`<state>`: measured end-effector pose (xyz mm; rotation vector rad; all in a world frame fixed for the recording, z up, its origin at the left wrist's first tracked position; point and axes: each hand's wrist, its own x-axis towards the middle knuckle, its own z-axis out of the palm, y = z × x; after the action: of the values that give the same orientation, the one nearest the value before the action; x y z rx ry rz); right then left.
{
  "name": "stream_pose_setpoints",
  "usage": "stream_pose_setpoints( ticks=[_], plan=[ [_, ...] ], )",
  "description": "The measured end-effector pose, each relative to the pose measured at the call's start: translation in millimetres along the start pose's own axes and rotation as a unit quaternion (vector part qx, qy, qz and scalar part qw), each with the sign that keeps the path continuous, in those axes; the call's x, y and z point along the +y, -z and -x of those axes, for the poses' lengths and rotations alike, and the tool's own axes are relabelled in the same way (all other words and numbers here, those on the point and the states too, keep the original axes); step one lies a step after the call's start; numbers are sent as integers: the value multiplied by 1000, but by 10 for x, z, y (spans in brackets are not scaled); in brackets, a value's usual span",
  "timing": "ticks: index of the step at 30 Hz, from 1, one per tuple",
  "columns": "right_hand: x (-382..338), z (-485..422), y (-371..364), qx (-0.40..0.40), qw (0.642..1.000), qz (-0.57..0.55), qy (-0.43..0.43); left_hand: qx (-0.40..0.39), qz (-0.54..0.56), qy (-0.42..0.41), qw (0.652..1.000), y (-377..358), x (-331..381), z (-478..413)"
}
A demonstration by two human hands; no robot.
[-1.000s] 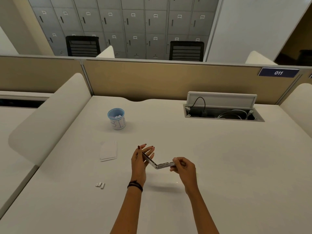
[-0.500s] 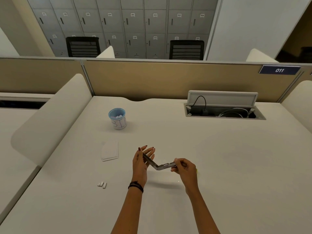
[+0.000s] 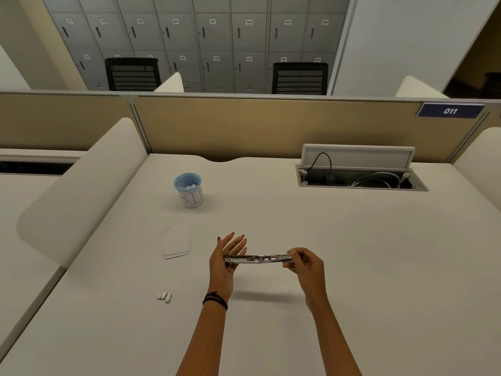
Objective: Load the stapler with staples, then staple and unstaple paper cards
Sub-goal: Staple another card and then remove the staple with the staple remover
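A metal stapler (image 3: 257, 259) is swung fully open into a nearly straight line and held above the white desk. My right hand (image 3: 306, 267) pinches its right end between thumb and fingers. My left hand (image 3: 226, 256) has its fingers spread, and the stapler's left end rests against the palm. Two small white staple strips (image 3: 164, 296) lie on the desk to the lower left. A small stack of white paper cards (image 3: 176, 242) lies left of my left hand.
A blue-rimmed paper cup (image 3: 189, 189) marked BIN stands behind the cards. An open cable hatch (image 3: 360, 180) with cords sits at the back right. A beige partition (image 3: 244, 126) closes the desk's far side, and a curved white divider (image 3: 81, 185) borders the left.
The stapler was bent in a V and has now been opened flat into a straight line. My left hand's fingers have spread wider; my right hand keeps its hold.
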<state>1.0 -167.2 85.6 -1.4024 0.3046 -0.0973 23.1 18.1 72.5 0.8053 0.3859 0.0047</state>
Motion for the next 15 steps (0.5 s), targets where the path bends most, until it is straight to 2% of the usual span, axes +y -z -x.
stream_pose_setpoints(
  ticks=[6,11,15],
  plan=[
    [-37,-64,43,2,1000,-9,18,-21,-37,34,999,-20,3,-7],
    [-65,-94,91,8,999,-12,39,-63,-187,81,977,20,-54,26],
    [-88,-101,129,7,999,-7,31,-118,-271,144,944,33,-51,95]
  ],
)
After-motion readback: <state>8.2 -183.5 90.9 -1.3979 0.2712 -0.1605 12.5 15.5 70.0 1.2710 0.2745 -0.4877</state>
